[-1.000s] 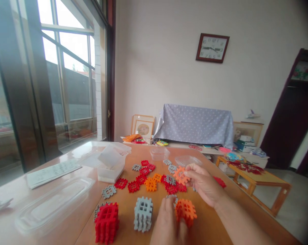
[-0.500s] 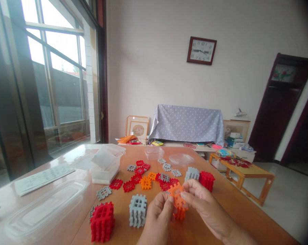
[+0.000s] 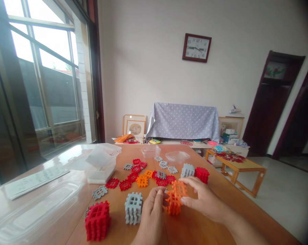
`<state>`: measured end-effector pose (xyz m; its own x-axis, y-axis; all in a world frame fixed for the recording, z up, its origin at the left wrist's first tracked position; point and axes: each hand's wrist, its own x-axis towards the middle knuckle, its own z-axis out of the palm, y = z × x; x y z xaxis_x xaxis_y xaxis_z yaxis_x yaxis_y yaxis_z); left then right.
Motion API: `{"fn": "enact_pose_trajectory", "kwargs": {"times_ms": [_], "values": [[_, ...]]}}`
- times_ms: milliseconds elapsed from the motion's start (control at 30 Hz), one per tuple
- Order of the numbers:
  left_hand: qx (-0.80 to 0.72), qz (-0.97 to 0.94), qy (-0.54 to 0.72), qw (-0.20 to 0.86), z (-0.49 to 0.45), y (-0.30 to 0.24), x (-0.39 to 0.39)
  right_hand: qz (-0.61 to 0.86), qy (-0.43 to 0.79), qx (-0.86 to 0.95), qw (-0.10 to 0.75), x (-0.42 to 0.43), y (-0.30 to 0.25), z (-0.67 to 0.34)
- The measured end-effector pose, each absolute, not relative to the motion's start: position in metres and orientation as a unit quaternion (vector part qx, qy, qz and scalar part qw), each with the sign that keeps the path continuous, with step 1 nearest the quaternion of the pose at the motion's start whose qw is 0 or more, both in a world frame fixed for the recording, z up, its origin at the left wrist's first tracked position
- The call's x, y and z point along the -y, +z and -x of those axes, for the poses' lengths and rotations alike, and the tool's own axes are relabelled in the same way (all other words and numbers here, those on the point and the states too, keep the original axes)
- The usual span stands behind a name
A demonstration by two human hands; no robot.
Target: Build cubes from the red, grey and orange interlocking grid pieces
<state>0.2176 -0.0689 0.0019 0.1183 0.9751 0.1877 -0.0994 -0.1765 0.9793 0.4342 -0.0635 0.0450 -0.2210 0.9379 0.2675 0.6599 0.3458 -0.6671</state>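
Note:
An orange window-shaped plastic building piece (image 3: 180,187) is in my right hand (image 3: 202,194), its thumb and fingertips at the right edge. This piece leans just above an upright orange stack (image 3: 173,207) of similar pieces; whether the two touch is unclear. Against the left side of that stack is my left hand (image 3: 152,207), thumb pressed to the curled fingers; what lies between them is hidden. To its left stand a grey stack (image 3: 134,207) and a red stack (image 3: 97,219) of notched pieces.
Loose red pieces (image 3: 125,184), orange pieces (image 3: 142,180) and grey pieces (image 3: 100,192) lie mid-table. Another grey stack (image 3: 187,170) and red stack (image 3: 202,175) stand beyond my right hand. A clear lid (image 3: 39,207), a paper booklet (image 3: 36,180) and a white container (image 3: 100,173) are at left.
My left hand has let go of the orange piece and shifted to the left of the orange stack. My right hand keeps the piece, now tilted over the stack. The view has turned slightly right.

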Motion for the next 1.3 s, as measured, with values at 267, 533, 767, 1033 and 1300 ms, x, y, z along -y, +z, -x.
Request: {"fn": "enact_pose_trajectory", "kwargs": {"times_ms": [267,533,767,1033,1300], "values": [[-0.449,-0.546,0.508,0.493,-0.219,-0.001,0.065,0.518,0.24,0.764,0.3,0.043,0.019,-0.442],[-0.451,-0.535,0.52,0.49,-0.221,-0.003,0.064,0.513,0.256,0.773,0.27,0.042,0.019,-0.442],[-0.435,-0.521,0.521,0.517,-0.224,-0.007,0.064,0.509,0.225,0.789,0.259,0.041,0.024,-0.433],[-0.423,-0.528,0.504,0.536,-0.226,-0.022,0.057,0.511,0.216,0.793,0.252,0.036,0.027,-0.431],[-0.421,-0.521,0.51,0.54,-0.226,-0.019,0.059,0.513,0.228,0.793,0.238,0.035,0.024,-0.431]]}}
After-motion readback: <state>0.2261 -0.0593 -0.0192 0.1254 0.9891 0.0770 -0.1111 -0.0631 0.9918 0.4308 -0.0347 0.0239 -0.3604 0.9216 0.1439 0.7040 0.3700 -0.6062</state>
